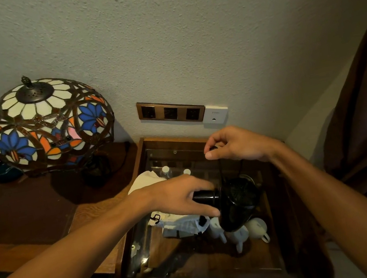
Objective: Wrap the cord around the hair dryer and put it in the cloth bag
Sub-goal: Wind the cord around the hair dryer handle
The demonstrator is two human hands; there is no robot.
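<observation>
While left grip (183,197) clasps handle, hair dryer (235,203) crosswise; right grip (235,146) pinching cord (220,169).

A black hair dryer (236,203) and black cord (220,169) above a white cloth bag (183,224) with black drawstring; white cups (256,226) on the brown wooden surface (224,264). The stained-glass lamp (48,123) shows cream petals, blue flowers, orange leaves — dark leading throughout. Copper-brown socket panel (171,112) on a pale textured wall (182,28).
</observation>
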